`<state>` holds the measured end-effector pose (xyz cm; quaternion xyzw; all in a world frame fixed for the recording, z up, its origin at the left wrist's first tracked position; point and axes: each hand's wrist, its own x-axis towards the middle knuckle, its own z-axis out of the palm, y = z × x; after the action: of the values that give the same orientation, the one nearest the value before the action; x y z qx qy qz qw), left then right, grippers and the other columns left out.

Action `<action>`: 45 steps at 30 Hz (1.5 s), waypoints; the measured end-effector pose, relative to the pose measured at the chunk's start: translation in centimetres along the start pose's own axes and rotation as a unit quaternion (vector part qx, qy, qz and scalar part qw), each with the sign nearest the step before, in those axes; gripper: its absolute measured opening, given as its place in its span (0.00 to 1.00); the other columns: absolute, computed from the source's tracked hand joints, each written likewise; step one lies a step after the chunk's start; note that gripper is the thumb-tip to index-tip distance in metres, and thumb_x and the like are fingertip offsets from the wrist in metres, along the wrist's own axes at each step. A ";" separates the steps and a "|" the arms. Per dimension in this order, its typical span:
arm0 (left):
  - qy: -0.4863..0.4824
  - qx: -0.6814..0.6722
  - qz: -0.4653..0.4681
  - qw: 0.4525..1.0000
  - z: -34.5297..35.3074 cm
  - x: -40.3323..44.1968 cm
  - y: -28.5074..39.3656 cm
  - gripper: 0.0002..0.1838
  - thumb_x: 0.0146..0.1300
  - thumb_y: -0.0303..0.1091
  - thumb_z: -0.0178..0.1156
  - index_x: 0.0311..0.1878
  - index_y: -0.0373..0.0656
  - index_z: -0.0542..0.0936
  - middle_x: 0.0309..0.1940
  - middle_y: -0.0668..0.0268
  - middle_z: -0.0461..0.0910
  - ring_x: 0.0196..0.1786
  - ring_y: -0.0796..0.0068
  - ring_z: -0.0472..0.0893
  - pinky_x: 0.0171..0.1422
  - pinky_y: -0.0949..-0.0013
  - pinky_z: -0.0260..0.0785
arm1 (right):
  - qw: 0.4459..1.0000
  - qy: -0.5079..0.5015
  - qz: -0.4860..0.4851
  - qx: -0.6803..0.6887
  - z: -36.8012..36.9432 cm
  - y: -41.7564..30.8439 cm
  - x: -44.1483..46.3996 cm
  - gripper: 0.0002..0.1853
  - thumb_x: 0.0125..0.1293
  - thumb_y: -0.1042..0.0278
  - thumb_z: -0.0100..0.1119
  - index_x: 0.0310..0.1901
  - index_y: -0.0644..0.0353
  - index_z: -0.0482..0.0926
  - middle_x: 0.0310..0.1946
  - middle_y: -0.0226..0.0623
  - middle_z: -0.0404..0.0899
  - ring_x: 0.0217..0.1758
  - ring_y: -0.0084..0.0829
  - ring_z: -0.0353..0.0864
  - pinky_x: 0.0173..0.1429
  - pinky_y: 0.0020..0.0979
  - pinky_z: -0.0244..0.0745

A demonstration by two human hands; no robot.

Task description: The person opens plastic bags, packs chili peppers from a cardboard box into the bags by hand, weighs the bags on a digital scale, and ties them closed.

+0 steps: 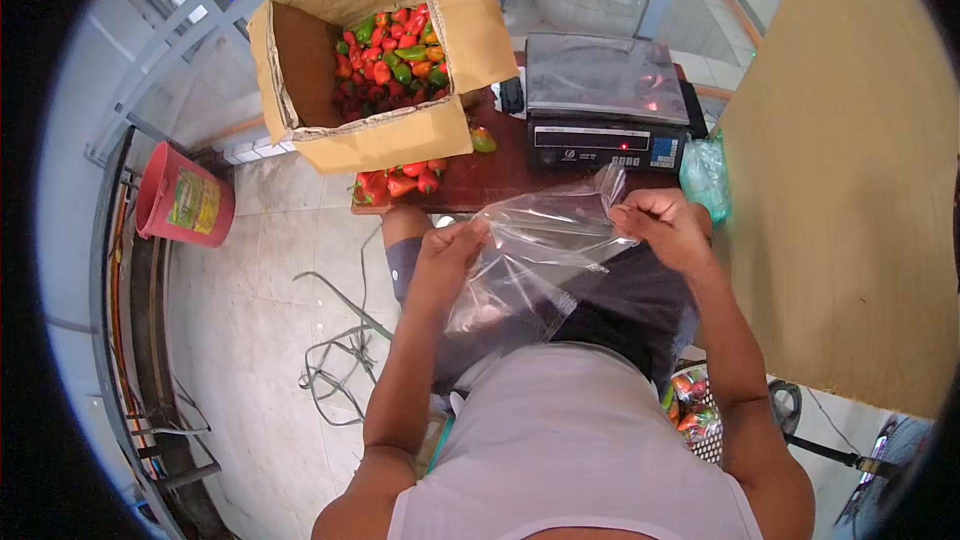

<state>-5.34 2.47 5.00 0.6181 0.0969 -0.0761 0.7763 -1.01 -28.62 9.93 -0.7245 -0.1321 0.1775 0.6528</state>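
A clear plastic bag (pixel 545 225) is stretched between my two hands above my lap, its lower part hanging over my legs. My left hand (pixel 455 245) pinches its left edge. At the opposite edge, my right hand (pixel 660 225) grips the film with fingers closed. No contents show inside the bag. Just beyond it, a digital scale (pixel 605 100) with a flat metal pan stands on the dark red table (pixel 490 180). Red, green and orange peppers (pixel 395 60) fill the bottom of an open cardboard box (pixel 385 148) at the table's left.
Several loose red peppers (pixel 405 180) lie before the box. A bundle of thin plastic bags (pixel 706 178) hangs right of the scale. A wooden panel (pixel 840 190) borders the right side. A red bucket (pixel 185 195) stands left; green strapping (pixel 345 360) litters the floor. A basket (pixel 708 445) holds bagged peppers.
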 end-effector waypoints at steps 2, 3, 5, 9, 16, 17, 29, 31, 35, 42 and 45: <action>0.001 0.017 -0.019 1.000 -0.2 -0.3 1.0 0.17 0.75 0.42 0.58 0.37 0.39 0.86 0.26 0.78 0.79 0.26 0.91 0.69 0.29 0.81 0.58 | 0.999 -0.040 -0.020 -0.023 0.3 1.1 0.0 0.06 0.71 0.72 0.63 0.40 0.66 0.85 0.33 0.29 0.84 0.37 0.16 0.79 0.42 0.21 0.75; 0.003 0.025 -0.029 0.999 -0.4 -0.4 1.5 0.17 0.74 0.43 0.59 0.38 0.39 0.86 0.26 0.78 0.79 0.27 0.91 0.70 0.30 0.80 0.59 | 0.997 -0.060 -0.029 -0.035 0.7 1.4 0.0 0.06 0.71 0.72 0.63 0.39 0.66 0.84 0.32 0.28 0.84 0.37 0.16 0.79 0.42 0.21 0.75; -0.018 0.041 -0.030 0.999 -1.5 0.0 1.4 0.17 0.74 0.44 0.59 0.39 0.39 0.86 0.27 0.77 0.79 0.27 0.90 0.71 0.31 0.80 0.61 | 0.997 -0.007 -0.075 -0.006 2.0 1.6 -0.3 0.09 0.72 0.69 0.63 0.38 0.67 0.84 0.29 0.28 0.82 0.32 0.16 0.77 0.37 0.21 0.72; 0.014 0.261 0.138 0.955 -3.4 2.7 1.0 0.16 0.74 0.44 0.60 0.44 0.37 0.85 0.28 0.75 0.80 0.29 0.88 0.73 0.34 0.79 0.66 | 0.999 0.021 -0.011 -0.049 1.8 1.9 -0.9 0.09 0.70 0.70 0.65 0.38 0.68 0.84 0.29 0.31 0.82 0.31 0.18 0.79 0.36 0.22 0.74; -0.067 0.282 0.325 0.900 3.7 -3.0 6.6 0.14 0.55 0.27 0.77 0.25 0.40 0.77 0.22 0.73 0.78 0.27 0.86 0.75 0.33 0.78 0.69 | 0.980 0.098 0.019 0.170 6.5 3.0 -1.4 0.07 0.68 0.70 0.68 0.36 0.67 0.85 0.30 0.32 0.85 0.30 0.19 0.79 0.35 0.22 0.75; -0.109 0.306 0.270 0.906 4.7 -3.1 5.7 0.13 0.56 0.26 0.76 0.27 0.40 0.78 0.24 0.73 0.79 0.29 0.86 0.76 0.34 0.78 0.69 | 0.976 0.092 0.015 0.195 7.2 3.1 -1.6 0.07 0.68 0.70 0.68 0.37 0.66 0.85 0.31 0.32 0.85 0.30 0.19 0.79 0.36 0.22 0.75; -0.398 0.055 -0.064 0.914 5.1 -2.6 2.8 0.09 0.76 0.33 0.57 0.44 0.40 0.83 0.34 0.69 0.84 0.38 0.81 0.83 0.41 0.78 0.73 | 0.967 -0.031 -0.248 -0.055 5.2 0.8 0.2 0.07 0.64 0.70 0.70 0.41 0.61 0.84 0.46 0.36 0.86 0.55 0.27 0.80 0.58 0.31 0.75; -0.404 0.034 -0.066 0.912 4.2 -2.6 2.4 0.10 0.77 0.35 0.55 0.46 0.40 0.83 0.35 0.68 0.84 0.39 0.80 0.83 0.42 0.77 0.73 | 0.963 -0.044 -0.261 0.054 5.8 1.6 0.8 0.06 0.65 0.70 0.69 0.40 0.60 0.84 0.43 0.36 0.86 0.47 0.27 0.83 0.51 0.30 0.77; -0.288 0.034 -0.019 0.957 2.9 -2.2 3.1 0.08 0.73 0.32 0.61 0.49 0.39 0.82 0.34 0.69 0.83 0.41 0.79 0.83 0.46 0.74 0.74 | 0.982 0.079 -0.169 0.010 6.1 1.1 -0.5 0.05 0.65 0.70 0.68 0.37 0.60 0.83 0.32 0.34 0.83 0.31 0.24 0.80 0.35 0.28 0.74; -0.184 0.277 0.200 0.922 4.5 -1.2 4.9 0.05 0.67 0.23 0.64 0.44 0.35 0.83 0.33 0.66 0.83 0.38 0.79 0.82 0.45 0.73 0.75 | 0.936 0.081 -0.229 -0.256 5.7 -3.3 0.5 0.06 0.64 0.65 0.69 0.37 0.57 0.85 0.27 0.37 0.81 0.24 0.32 0.80 0.30 0.31 0.72; -0.213 0.280 0.199 0.915 4.3 -0.6 5.6 0.05 0.67 0.23 0.64 0.45 0.34 0.83 0.34 0.67 0.84 0.38 0.81 0.81 0.44 0.74 0.75 | 0.925 0.077 -0.238 -0.288 4.6 -3.8 0.8 0.06 0.64 0.63 0.69 0.36 0.55 0.86 0.27 0.37 0.82 0.25 0.35 0.81 0.30 0.34 0.73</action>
<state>-4.38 -0.44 11.35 0.7858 -0.2214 -0.0736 0.5727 -2.12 -23.68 13.28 -0.8399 -0.2954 -0.0848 0.4474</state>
